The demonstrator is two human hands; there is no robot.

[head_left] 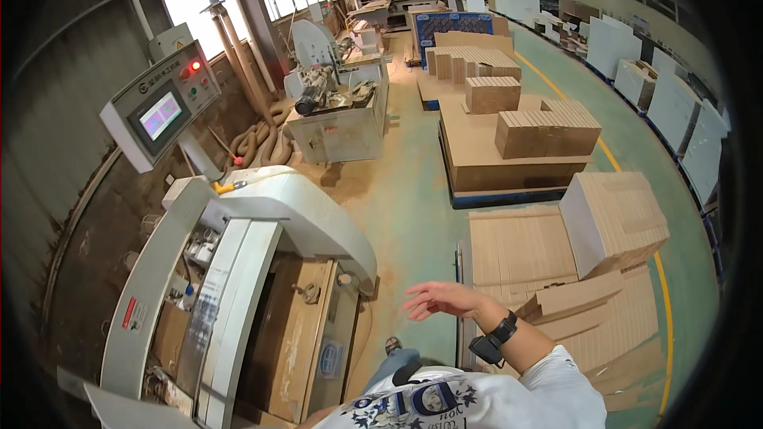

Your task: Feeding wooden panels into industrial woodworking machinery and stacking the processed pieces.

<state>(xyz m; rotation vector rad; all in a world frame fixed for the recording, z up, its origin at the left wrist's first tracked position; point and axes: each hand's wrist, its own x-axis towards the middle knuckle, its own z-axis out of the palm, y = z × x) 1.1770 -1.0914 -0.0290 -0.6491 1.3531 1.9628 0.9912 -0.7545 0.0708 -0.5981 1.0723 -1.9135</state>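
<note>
My right hand is held out in front of my body with its fingers stretched and nothing in them. A black band with a small box is strapped round that wrist. Below and to the right of the hand lie flat cardboard sheets on a low stack, the closest things to it. Only a sliver of my left arm shows at the lower edge; the left hand is out of the picture. On my left stands a white woodworking machine with a brown bed.
A control panel with a lit screen hangs at upper left. A large stack of panels stands at right. Beyond are pallets of boards, a second machine and a yellow floor line. Hoses lie by the wall.
</note>
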